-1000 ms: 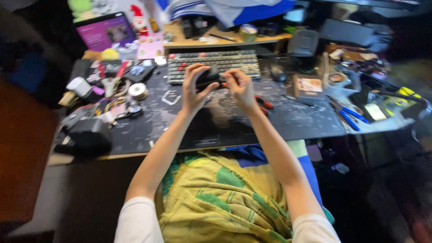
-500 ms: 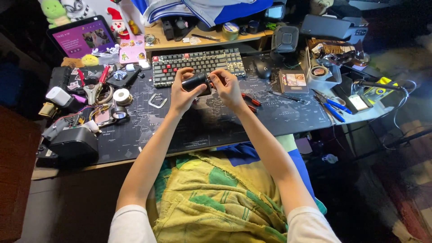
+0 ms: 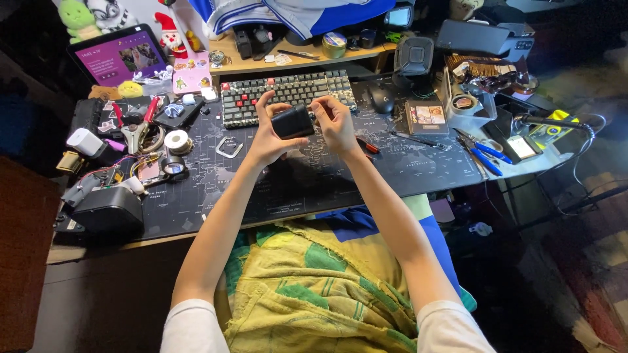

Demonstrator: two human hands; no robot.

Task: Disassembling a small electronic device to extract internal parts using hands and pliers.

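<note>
- the left hand [image 3: 269, 134] grips a small black box-shaped object [image 3: 292, 121], fingers curled around its left side and thumb up near its top edge.
- the right hand [image 3: 335, 122] holds the same object from the right, fingertips pinched at its upper right corner.
- the black object is held up off the dark desk mat [image 3: 314, 176], just in front of the keyboard [image 3: 288, 95] with its grey and red keys.
- a black mouse [image 3: 381, 100] lies to the right of the keyboard, near the right hand.
- red-handled pliers [image 3: 367, 146] lie on the mat just beside the right wrist.
- a tablet [image 3: 121, 57] with a purple screen stands at the far left of the desk.
- blue-handled cutters [image 3: 485, 155] lie well apart on the right.
- a yellow and green cloth [image 3: 314, 287] covers the person's lap below the desk edge.
</note>
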